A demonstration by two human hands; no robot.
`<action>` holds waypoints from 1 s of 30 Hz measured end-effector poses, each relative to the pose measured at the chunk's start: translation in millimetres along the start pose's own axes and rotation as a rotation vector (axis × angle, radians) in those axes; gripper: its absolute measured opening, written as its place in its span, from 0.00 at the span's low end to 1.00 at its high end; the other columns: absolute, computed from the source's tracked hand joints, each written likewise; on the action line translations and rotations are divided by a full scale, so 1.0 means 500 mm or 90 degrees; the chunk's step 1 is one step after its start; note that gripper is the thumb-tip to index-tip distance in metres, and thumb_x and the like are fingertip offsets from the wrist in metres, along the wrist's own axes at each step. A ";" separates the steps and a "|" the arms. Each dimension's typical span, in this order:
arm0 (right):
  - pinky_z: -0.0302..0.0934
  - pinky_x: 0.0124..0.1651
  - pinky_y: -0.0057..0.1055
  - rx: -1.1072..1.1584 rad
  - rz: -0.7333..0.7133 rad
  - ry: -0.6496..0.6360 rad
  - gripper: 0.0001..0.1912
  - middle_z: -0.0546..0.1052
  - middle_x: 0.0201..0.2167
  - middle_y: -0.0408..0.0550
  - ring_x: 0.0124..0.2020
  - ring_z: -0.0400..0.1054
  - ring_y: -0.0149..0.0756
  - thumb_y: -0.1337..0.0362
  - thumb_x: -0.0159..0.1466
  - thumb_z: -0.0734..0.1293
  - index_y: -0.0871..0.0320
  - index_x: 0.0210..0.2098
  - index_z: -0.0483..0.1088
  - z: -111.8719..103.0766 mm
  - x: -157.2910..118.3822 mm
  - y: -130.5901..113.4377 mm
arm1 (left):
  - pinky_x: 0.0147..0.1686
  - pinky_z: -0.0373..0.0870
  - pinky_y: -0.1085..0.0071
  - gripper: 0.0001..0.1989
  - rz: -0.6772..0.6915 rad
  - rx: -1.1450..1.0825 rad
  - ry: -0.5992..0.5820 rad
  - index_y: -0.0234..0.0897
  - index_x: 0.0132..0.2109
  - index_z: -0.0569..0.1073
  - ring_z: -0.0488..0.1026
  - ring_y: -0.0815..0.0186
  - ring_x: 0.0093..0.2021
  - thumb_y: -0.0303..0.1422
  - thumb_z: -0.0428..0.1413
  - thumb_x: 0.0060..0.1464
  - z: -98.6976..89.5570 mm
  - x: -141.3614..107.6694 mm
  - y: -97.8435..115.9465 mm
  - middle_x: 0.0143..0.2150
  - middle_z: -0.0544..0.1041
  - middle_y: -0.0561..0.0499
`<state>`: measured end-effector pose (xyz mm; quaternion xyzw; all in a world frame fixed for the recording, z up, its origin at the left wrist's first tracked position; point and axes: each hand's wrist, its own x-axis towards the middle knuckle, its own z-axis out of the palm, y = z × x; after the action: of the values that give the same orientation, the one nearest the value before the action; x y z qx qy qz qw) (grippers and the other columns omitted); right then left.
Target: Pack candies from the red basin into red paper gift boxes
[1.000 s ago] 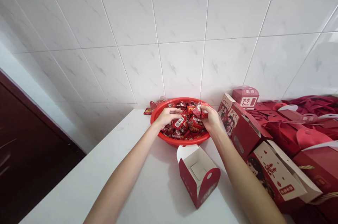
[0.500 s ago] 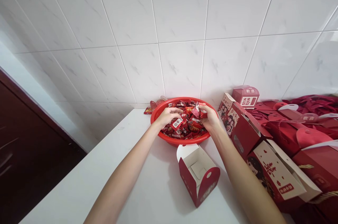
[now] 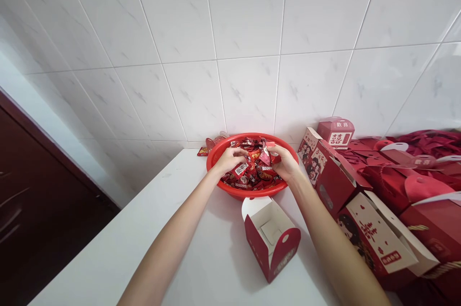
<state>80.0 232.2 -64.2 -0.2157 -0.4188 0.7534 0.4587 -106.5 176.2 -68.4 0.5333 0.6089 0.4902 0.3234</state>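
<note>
A red plastic basket [image 3: 245,195] stands against the wall, filled with wrapped candies [image 3: 264,176] in red packaging. My left hand [image 3: 229,161] reaches over its left side with the fingers curled in among the candies; what they hold, if anything, is hidden. On the right side, my right hand [image 3: 286,164] pinches a pinkish-red wrapped candy [image 3: 265,156] between thumb and fingers, just above the pile. Between my forearms sits a dark red gift box [image 3: 257,243], its top open and its pale inside showing no contents.
To the right, several red and cream gift boxes [image 3: 383,234] crowd the white table [image 3: 187,190], with a small closed box [image 3: 335,132] behind them. A small red packet [image 3: 202,151] lies left of the basket. Tiled wall [image 3: 248,94] rises directly behind.
The pinkish candy at my right fingers has tilted and shifted slightly left. Both hands stay over the basket with small finger movements; the open box has not moved.
</note>
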 end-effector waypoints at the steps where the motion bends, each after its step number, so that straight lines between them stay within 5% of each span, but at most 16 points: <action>1: 0.61 0.28 0.24 -0.001 0.002 -0.015 0.10 0.74 0.25 0.38 0.26 0.65 0.28 0.65 0.42 0.74 0.58 0.24 0.71 0.002 -0.002 -0.002 | 0.40 0.73 0.67 0.09 -0.003 0.018 -0.004 0.35 0.32 0.80 0.76 0.63 0.34 0.24 0.60 0.39 0.000 -0.001 0.000 0.30 0.80 0.51; 8: 0.59 0.30 0.25 -0.188 0.022 -0.217 0.10 0.72 0.24 0.40 0.26 0.63 0.28 0.62 0.48 0.74 0.60 0.28 0.73 0.029 -0.070 -0.088 | 0.39 0.74 0.67 0.06 0.066 0.073 -0.025 0.34 0.30 0.79 0.77 0.61 0.37 0.25 0.59 0.41 0.004 -0.008 0.014 0.33 0.81 0.48; 14: 0.52 0.27 0.25 -0.565 -0.033 -0.462 0.05 0.69 0.23 0.38 0.24 0.58 0.27 0.65 0.59 0.67 0.59 0.33 0.73 0.061 -0.166 -0.168 | 0.41 0.73 0.69 0.10 0.154 0.077 -0.034 0.33 0.36 0.80 0.76 0.61 0.38 0.33 0.59 0.47 0.017 -0.054 0.054 0.35 0.81 0.47; 20: 0.46 0.24 0.27 -0.897 -0.032 -0.622 0.13 0.65 0.20 0.36 0.20 0.54 0.26 0.72 0.60 0.63 0.58 0.43 0.74 0.097 -0.213 -0.155 | 0.24 0.61 0.75 0.11 0.112 0.269 -0.276 0.36 0.36 0.81 0.68 0.69 0.25 0.37 0.57 0.53 -0.004 -0.180 0.128 0.26 0.75 0.53; 25: 0.45 0.24 0.29 -1.083 0.005 -0.572 0.09 0.68 0.24 0.43 0.23 0.57 0.30 0.73 0.61 0.61 0.58 0.37 0.72 0.100 -0.223 -0.137 | 0.22 0.58 0.76 0.11 0.003 0.370 -0.393 0.37 0.29 0.78 0.67 0.71 0.22 0.32 0.53 0.54 -0.005 -0.244 0.159 0.21 0.74 0.55; 30: 0.47 0.25 0.29 -1.130 0.032 -0.502 0.09 0.72 0.26 0.46 0.24 0.62 0.33 0.73 0.61 0.62 0.57 0.36 0.73 0.094 -0.224 -0.138 | 0.29 0.67 0.77 0.08 -0.039 0.309 -0.468 0.39 0.38 0.80 0.77 0.66 0.34 0.33 0.58 0.52 -0.018 -0.250 0.138 0.34 0.82 0.52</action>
<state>136.2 130.1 12.5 -0.2242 -0.9537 0.1910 -0.0608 -64.0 49.6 -17.0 0.7146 0.5663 0.1008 0.3981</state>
